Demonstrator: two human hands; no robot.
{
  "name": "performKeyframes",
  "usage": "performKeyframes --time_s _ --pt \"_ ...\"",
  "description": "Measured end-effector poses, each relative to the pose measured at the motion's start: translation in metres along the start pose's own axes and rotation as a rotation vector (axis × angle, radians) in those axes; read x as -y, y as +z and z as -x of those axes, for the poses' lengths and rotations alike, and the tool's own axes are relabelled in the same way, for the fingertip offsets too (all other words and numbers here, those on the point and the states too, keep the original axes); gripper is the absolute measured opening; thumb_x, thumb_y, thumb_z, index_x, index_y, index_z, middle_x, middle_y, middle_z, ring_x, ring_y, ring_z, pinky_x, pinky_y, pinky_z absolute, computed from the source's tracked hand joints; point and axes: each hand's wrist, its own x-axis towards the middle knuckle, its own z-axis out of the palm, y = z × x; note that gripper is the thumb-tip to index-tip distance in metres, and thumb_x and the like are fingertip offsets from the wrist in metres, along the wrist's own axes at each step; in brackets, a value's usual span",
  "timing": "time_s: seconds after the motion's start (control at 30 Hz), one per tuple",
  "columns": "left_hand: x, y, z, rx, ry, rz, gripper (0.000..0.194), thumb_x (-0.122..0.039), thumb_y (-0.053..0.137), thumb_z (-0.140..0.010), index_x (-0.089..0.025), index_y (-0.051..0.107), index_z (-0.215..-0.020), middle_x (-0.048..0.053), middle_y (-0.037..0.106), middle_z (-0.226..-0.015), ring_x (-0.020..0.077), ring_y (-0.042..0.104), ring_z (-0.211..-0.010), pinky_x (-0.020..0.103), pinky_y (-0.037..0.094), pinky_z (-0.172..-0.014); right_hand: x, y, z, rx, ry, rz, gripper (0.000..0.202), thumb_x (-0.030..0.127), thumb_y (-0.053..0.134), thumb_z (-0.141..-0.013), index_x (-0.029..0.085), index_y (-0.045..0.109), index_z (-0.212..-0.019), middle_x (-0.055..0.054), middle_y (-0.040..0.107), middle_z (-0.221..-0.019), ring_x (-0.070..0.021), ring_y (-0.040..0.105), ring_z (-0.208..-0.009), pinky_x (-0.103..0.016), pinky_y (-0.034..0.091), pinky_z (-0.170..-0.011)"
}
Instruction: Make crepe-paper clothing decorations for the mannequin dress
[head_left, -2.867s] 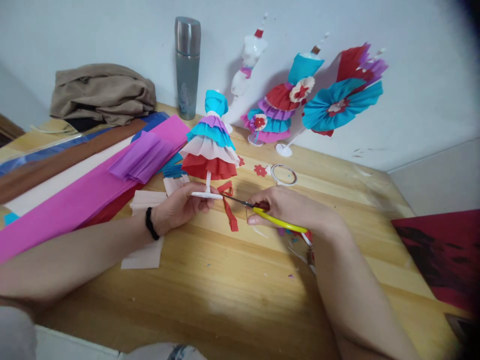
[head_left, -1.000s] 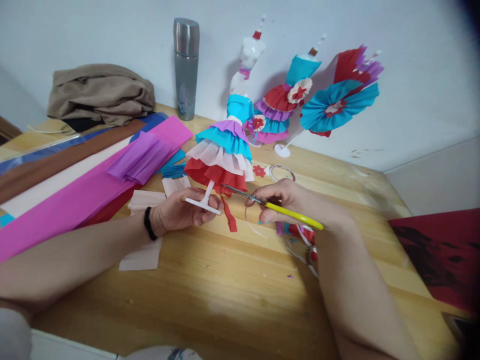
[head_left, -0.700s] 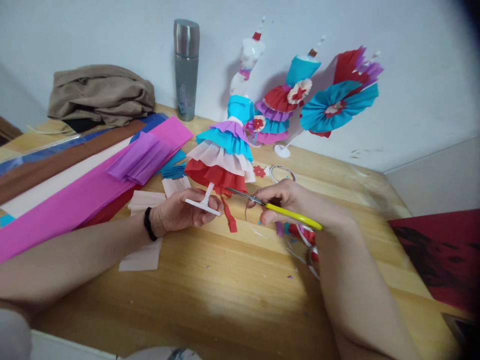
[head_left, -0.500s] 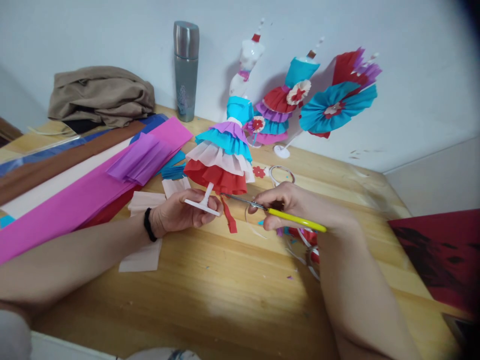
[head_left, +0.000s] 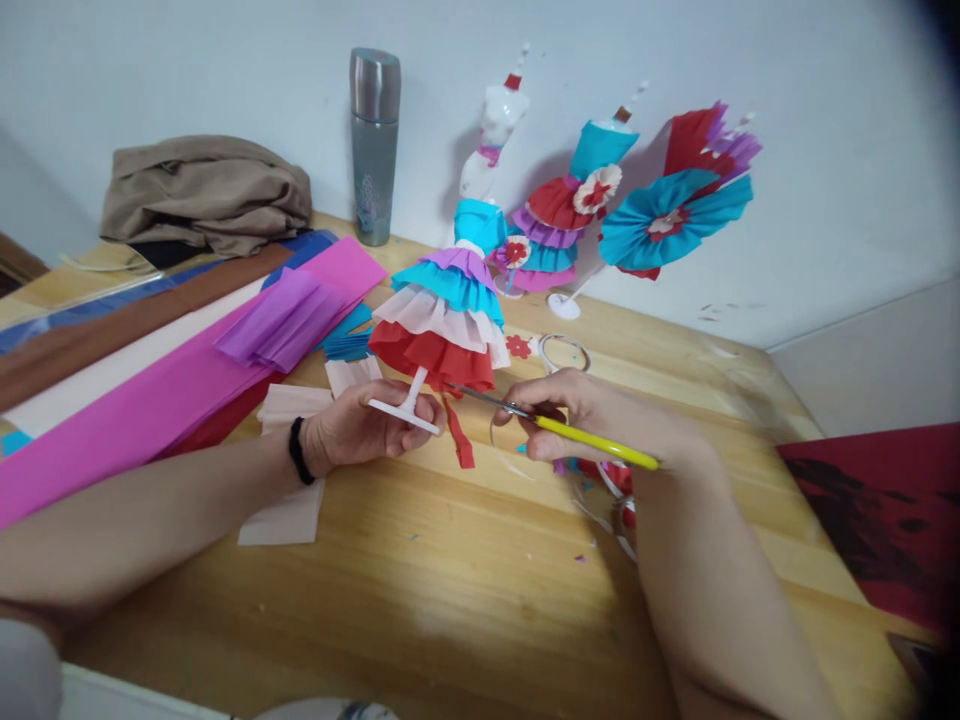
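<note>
Yellow-handled scissors (head_left: pixel 559 428) in the right hand's (head_left: pixel 574 410) grip, no readable writing on them.

The single view is taken from the wearer's head, above and behind the hands, facing forward and steeply down. Range is close: the left hand (head_left: pixel 375 422) and right hand (head_left: pixel 574 405) lie near mid-picture, with the forearms entering from the left edge and the lower right. Coverage takes in the bench (head_left: pixel 420 580) on the near side of the hands and the wall (head_left: pixel 675 60) beyond them. The bench's far edge slopes down rightward; the upper right corner is darkened.
</note>
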Motion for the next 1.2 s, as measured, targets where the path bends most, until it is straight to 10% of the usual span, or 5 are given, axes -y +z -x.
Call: performKeyframes --time_s 0.93,1.2 --pt "-0.001 0.003 0.0 -0.004 -0.004 -0.028 0.022 -0.03 0.073 -0.07 -0.008 0.075 -0.074 0.01 0.066 -0.078 0.0106 0.055 -0.055 0.016 0.033 -0.036 -0.011 -0.005 -0.002 0.138 0.013 0.228 0.051 0.067 0.059 -0.084 0.017 0.062 -0.08 0.001 0.048 -0.065 -0.0111 0.039 -0.057 -0.025 0.034 -0.052" --pt "0.0 0.002 0.0 -0.037 0.042 -0.022 0.021 -0.029 0.073 -0.071 -0.008 0.076 -0.072 0.009 0.065 -0.072 0.0093 0.054 -0.05 0.015 0.033 -0.035 -0.001 0.005 -0.009 -0.025 0.164 0.428 0.052 0.068 0.052 -0.088 0.018 0.066 -0.079 -0.003 0.057 -0.065 -0.0162 0.053 -0.061 -0.027 0.035 -0.057"
